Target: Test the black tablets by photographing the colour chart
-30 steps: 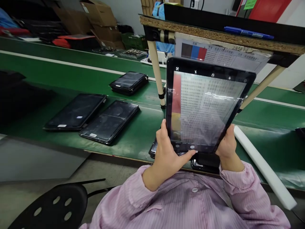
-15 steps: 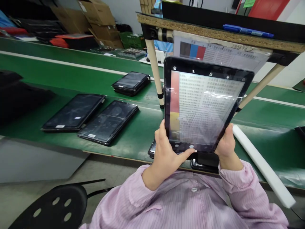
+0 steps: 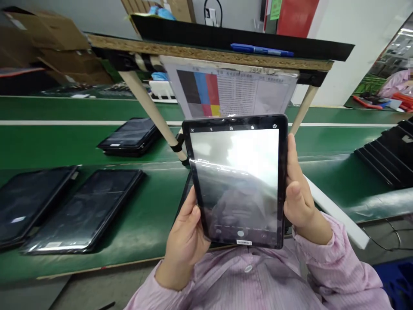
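Note:
A black tablet (image 3: 238, 185) is held upright, slightly tilted, in front of my chest. Its screen shows a camera view, whitish above and dark grey below, with reflections across it. My left hand (image 3: 187, 234) grips the lower left edge, thumb at the front. On the right edge rests my right hand (image 3: 300, 193), fingers along the side and partly behind. Behind the tablet, a printed colour chart (image 3: 238, 92) with colour blocks and text hangs under a particle-board shelf (image 3: 193, 49) on pale tube legs.
Dark tablets lie on the green bench at left, including a wrapped tablet (image 3: 87, 211) and a small stack (image 3: 129, 135). A white foam bar (image 3: 337, 213) lies at right. Further right stands a row of black devices (image 3: 390, 150). A blue pen (image 3: 261, 50) rests on the shelf.
The tablet has moved down and stands more upright. Its screen has gone from the chart's text to a whitish-grey view. My left thumb has left the lower screen edge. The camera has turned right.

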A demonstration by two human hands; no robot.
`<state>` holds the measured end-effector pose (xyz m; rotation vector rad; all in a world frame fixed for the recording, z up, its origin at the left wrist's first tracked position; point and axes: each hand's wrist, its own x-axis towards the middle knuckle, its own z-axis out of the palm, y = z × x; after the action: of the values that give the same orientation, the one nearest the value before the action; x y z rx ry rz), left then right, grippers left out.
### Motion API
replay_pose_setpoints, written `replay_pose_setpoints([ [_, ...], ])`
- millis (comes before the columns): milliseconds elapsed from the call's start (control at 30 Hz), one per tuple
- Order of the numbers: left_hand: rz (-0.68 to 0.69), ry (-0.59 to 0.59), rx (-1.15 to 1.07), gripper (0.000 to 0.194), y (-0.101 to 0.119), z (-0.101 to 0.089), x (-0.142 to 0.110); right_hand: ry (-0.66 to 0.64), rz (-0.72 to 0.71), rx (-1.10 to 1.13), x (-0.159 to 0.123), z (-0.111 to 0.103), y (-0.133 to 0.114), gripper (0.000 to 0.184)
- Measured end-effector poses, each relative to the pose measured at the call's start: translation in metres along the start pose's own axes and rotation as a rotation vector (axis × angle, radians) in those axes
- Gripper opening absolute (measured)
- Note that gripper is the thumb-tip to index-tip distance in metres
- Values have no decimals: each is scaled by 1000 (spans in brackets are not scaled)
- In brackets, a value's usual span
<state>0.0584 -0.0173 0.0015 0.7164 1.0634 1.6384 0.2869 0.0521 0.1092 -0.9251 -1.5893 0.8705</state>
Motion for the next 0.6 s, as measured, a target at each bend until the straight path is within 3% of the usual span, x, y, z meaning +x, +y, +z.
replay_pose_setpoints([
  [100,-29,41,-13,62,-6,8,-2,-28,-89,-81,4,-15,4,88],
  [200,-111,61,-30,70,-8,21,-7,-21,-76,-161,3,-25,20,80],
  [267,-217,38,-52,70,-9,35,-11,16,14,-59,4,-29,38,82],
  [433,-485,29,-136,62,-21,74,-5,121,398,322,12,-34,101,98],
  [600,-581,117,-138,58,-38,90,8,193,472,239,13,-45,164,94],
])
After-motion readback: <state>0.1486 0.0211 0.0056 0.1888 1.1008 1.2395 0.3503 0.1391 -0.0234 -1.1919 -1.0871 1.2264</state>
